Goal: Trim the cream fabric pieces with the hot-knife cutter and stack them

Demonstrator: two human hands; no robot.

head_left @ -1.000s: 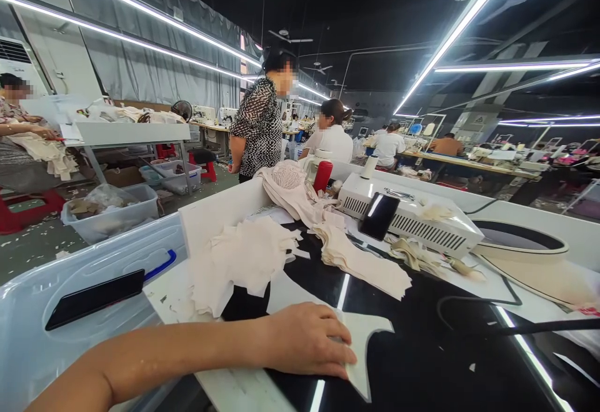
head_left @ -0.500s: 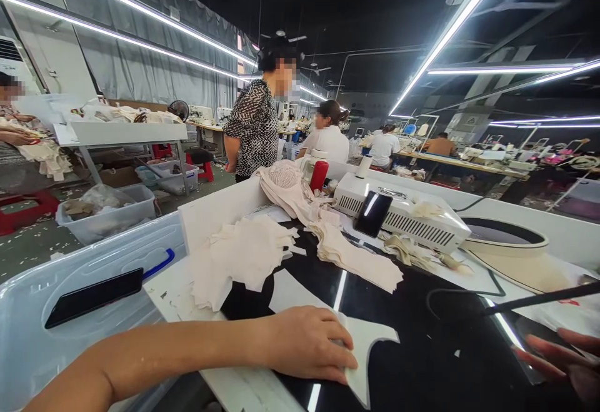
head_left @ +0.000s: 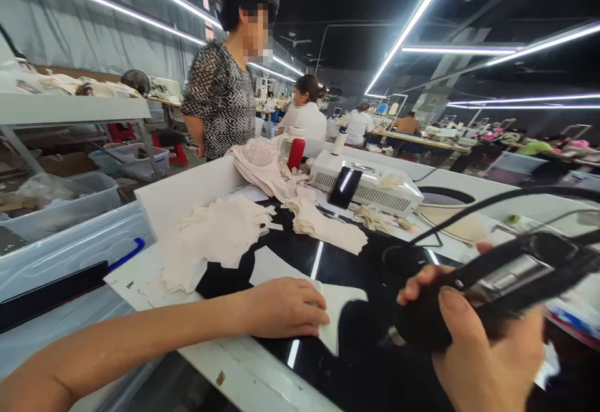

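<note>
Left hand (head_left: 291,307) on curve-edged sheet (head_left: 345,301); right hand (head_left: 487,349) grips tool (head_left: 504,284).

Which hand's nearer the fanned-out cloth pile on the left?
Left. The left hand rests on a pale flat piece, on the near side of the cloth pile and right of it. The right hand is much farther right, gripping a black tool.

The right grip (head_left: 490,356) holds a black handheld tool (head_left: 509,281).
</note>
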